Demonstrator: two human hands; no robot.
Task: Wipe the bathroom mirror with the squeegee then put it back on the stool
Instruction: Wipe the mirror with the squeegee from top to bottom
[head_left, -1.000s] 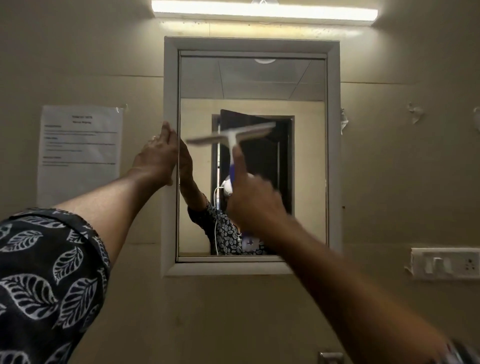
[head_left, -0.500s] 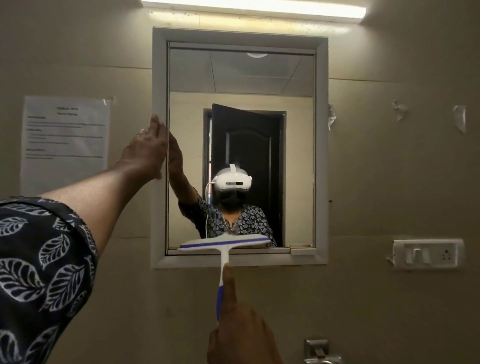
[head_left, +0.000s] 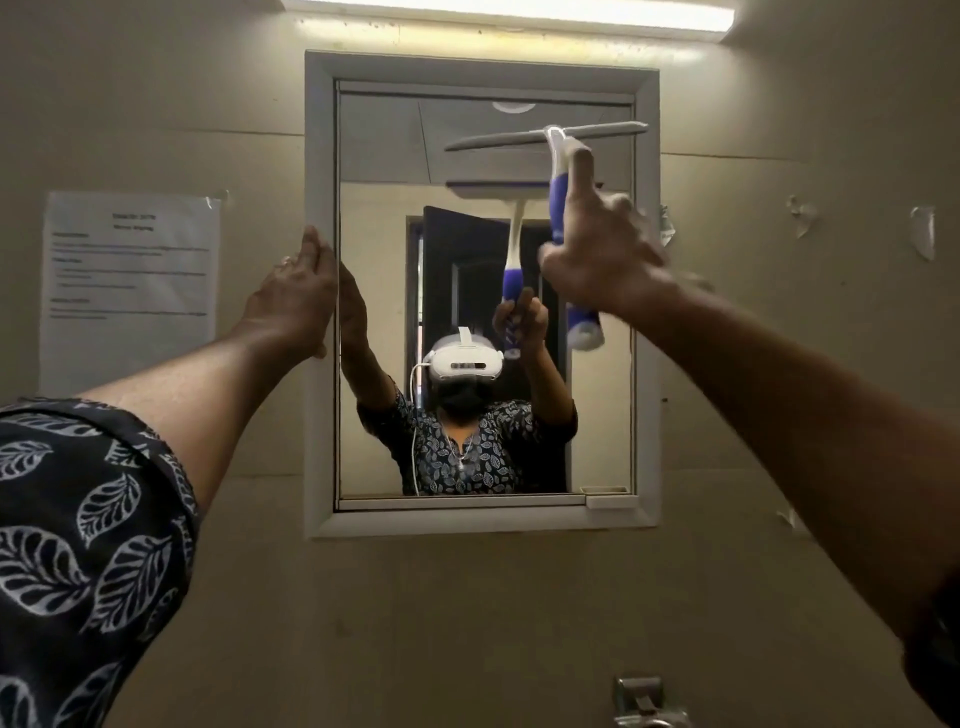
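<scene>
- The right hand (head_left: 605, 260) is clamped on the blue-and-white handle of the squeegee (head_left: 558, 171), with the index finger stretched up along the handle toward the blade; the other fingers wrap the grip, though motion blur softens their outline.
- Half a second ago the blade sat at the bottom edge of the mirror (head_left: 483, 312), below the fingers' present height. Now it is raised to the upper right part of the glass, above the fingertips, roughly level and tilted slightly up at its right end.
- I take that to mean one downward stroke is finished and the hand is resetting for another pass further right. Whether the blade touches the glass at this instant I cannot tell; its reflection sits just below it, which suggests it is close.
- The left hand (head_left: 296, 301) rests flat against the left side of the mirror frame (head_left: 319, 208), fingers together and extended, holding nothing, apparently steadying the body or the frame.
- A printed notice (head_left: 130, 291) hangs on the wall to the left of that hand.
- Wiping seems to be midway: the right strip is about to be drawn down. The stool is not in view, so the return step is not yet begun.
</scene>
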